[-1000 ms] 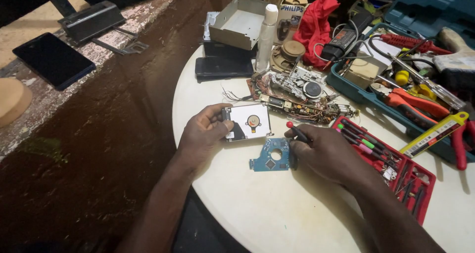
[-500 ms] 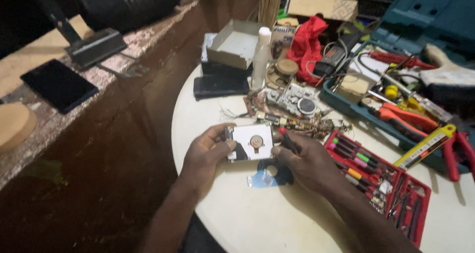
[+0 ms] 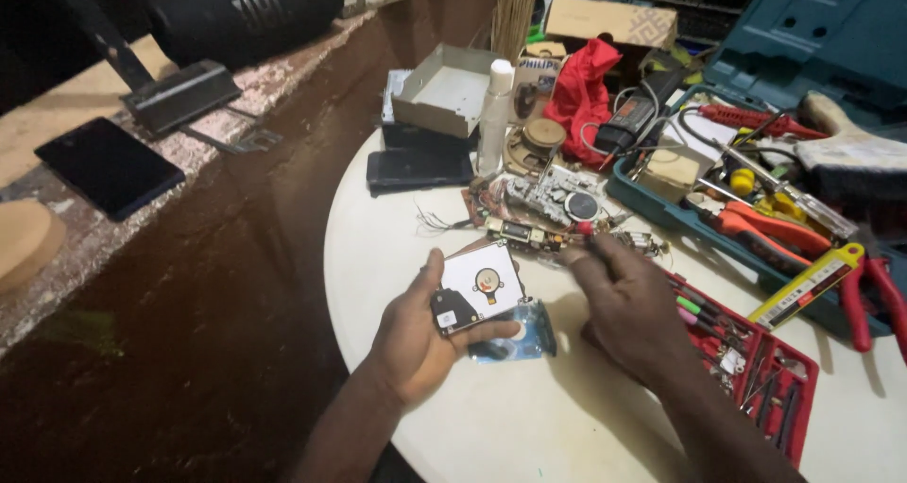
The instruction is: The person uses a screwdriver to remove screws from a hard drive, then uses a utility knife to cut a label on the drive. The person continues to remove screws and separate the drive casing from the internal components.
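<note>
My left hand (image 3: 416, 337) holds a small silver hard drive (image 3: 477, 288) above the round white table (image 3: 491, 417), thumb along its left edge and fingers under it. A blue circuit board (image 3: 515, 341) lies on the table just below the drive. My right hand (image 3: 628, 308) hovers to the right of the drive, fingers loosely curled, with a thin dark tool tip showing near its fingertips; I cannot tell if it grips it. Loose circuit boards (image 3: 543, 209) lie just behind both hands.
A red screwdriver-bit case (image 3: 756, 370) lies open at the right. Behind it a teal tray (image 3: 699, 219) holds pliers and a yellow cutter (image 3: 808, 285). A white bottle (image 3: 495, 115), grey box (image 3: 444, 91), black phone (image 3: 419, 169) and red cloth (image 3: 581, 91) stand at the back. A stone ledge (image 3: 236, 96) runs left.
My left hand has lifted and tilted the hard drive toward me. My right hand has come off the drive and moved to the right of it.
</note>
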